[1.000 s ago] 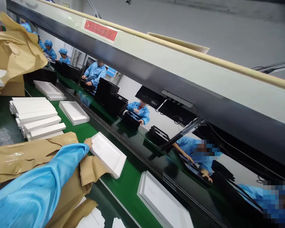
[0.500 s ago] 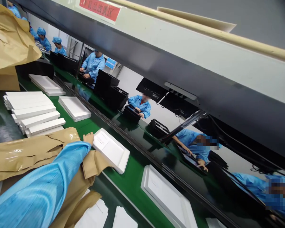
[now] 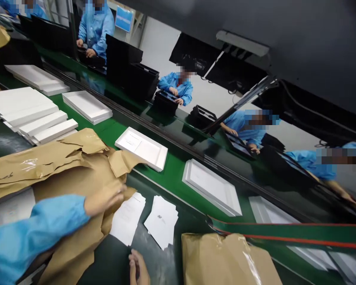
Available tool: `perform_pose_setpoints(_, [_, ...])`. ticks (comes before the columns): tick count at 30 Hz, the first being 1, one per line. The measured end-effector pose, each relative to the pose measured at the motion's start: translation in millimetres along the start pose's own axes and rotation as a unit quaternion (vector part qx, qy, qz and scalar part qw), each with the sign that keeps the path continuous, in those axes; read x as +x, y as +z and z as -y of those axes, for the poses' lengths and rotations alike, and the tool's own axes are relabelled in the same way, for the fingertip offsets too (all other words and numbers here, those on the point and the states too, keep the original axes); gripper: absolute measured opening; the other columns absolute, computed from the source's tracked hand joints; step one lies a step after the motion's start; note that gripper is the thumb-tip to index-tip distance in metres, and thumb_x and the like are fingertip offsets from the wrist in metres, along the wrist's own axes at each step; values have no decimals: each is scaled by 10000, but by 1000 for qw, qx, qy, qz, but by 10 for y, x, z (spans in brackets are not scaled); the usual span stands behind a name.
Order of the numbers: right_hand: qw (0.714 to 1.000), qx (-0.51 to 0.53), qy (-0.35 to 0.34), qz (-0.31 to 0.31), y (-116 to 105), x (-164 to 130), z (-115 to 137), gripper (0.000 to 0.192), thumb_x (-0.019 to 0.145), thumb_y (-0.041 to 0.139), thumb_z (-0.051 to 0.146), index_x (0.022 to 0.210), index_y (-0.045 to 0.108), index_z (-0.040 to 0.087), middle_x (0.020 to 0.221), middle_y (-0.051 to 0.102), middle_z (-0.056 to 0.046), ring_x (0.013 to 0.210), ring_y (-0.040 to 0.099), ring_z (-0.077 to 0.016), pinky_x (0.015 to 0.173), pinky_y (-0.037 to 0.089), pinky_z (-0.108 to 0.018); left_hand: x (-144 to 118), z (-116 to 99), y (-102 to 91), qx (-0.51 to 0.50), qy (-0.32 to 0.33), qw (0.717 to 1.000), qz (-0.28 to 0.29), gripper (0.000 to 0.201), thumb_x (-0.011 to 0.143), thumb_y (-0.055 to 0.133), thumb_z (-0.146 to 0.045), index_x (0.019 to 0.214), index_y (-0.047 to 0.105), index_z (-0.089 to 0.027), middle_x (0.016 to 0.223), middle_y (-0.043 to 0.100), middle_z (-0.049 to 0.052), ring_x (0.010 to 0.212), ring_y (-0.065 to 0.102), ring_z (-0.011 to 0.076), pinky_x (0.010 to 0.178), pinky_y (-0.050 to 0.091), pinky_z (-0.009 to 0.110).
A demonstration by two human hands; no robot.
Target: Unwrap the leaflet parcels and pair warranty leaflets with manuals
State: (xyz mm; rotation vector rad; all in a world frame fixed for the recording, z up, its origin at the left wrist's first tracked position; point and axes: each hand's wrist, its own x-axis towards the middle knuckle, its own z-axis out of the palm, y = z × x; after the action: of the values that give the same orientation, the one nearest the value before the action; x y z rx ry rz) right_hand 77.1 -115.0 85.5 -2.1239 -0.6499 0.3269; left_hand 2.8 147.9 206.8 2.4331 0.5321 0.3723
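Note:
My left hand (image 3: 105, 196), in a blue sleeve, is over the torn brown paper wrapping (image 3: 86, 172), its fingertips close to a stack of printed sheets (image 3: 129, 217). It is slightly blurred, with fingers stretched out and nothing visible in them. At the bottom edge is my right hand (image 3: 139, 269), only partly in frame, thumb and fingers apart and empty. It is just below the two paper stacks; the second stack of white sheets (image 3: 162, 222) has a small dark mark. On the green belt lies a white box tray (image 3: 150, 152) with a printed sheet in its left part.
More white trays sit along the belt (image 3: 175, 180), including one to the right (image 3: 212, 188). White boxes (image 3: 26, 105) are piled at left. A brown paper package (image 3: 225, 259) lies at lower right by a red-edged green strip (image 3: 284, 233). Co-workers in blue work across the line.
My left hand has drawn back from the white tray, leaving a sheet in it, and moved over the brown wrapping. My right hand has come into view. The view has tilted down.

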Motion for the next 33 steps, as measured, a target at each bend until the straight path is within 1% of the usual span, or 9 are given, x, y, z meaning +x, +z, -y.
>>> perform_pose_setpoints(4, [998,18,-12,65,-59,179,15,367,757,384,440,968,542,185,916,568,-59,845,533,-177,717,455,-262,-657,-433,789,86,62,988,110,357,710,588,-216,1054,499,-183,1036,555,71,912,514,235,793,398,354])
perform_pose_setpoints(7, [998,15,-3,63,-28,332,85,427,763,366,422,1051,482,128,976,530,-98,875,509,-171,716,445,-266,-801,-469,1325,184,24,978,90,581,684,614,-227,1200,367,-125,1251,362,148,1129,339,275,904,306,427])
perform_pose_setpoints(9, [998,28,20,60,2,399,119,495,745,360,448,1077,446,91,959,524,-116,836,513,-171,702,441,-276,-820,-433,1555,210,26,975,67,632,706,588,-267,1242,297,-102,1307,255,143,1196,214,262,936,261,444])
perform_pose_setpoints(11, [996,39,46,61,14,448,132,523,711,368,478,1038,453,78,911,533,-115,793,514,-174,712,426,-290,-845,-408,1691,199,71,975,65,602,752,523,-312,1258,265,-112,1322,231,102,1214,170,225,947,251,435])
perform_pose_setpoints(15, [993,43,82,71,-19,525,112,470,654,392,492,900,472,101,737,545,-74,681,513,-179,693,400,-314,-941,-433,1785,162,145,972,91,481,785,474,-293,1223,322,-165,1328,235,51,1217,166,191,949,244,437])
perform_pose_setpoints(22, [986,93,94,103,-31,601,77,309,605,426,440,649,468,138,617,490,-33,589,468,-143,562,378,-255,-991,-454,1679,85,153,978,110,345,767,491,-212,1107,429,-208,1317,269,55,1197,225,195,955,232,422])
perform_pose_setpoints(29, [962,184,134,149,-43,509,104,462,614,470,541,802,427,122,513,379,39,441,358,-79,367,250,-178,-984,-555,1511,17,169,979,111,326,726,459,-93,1029,468,-213,1225,411,32,1144,323,183,955,251,358])
perform_pose_setpoints(31, [954,203,140,171,-118,460,94,528,625,473,561,881,439,102,502,357,50,415,318,-63,356,221,-170,-986,-603,1464,-16,146,986,82,345,720,434,-59,1010,478,-242,1198,434,-2,1123,348,172,964,239,361])
perform_pose_setpoints(33, [944,242,148,169,-222,395,88,512,658,472,552,907,442,105,511,348,52,419,290,-48,364,197,-160,-975,-604,1421,-68,76,995,10,356,752,407,-82,1061,449,-252,1232,386,11,1137,322,185,968,228,385])
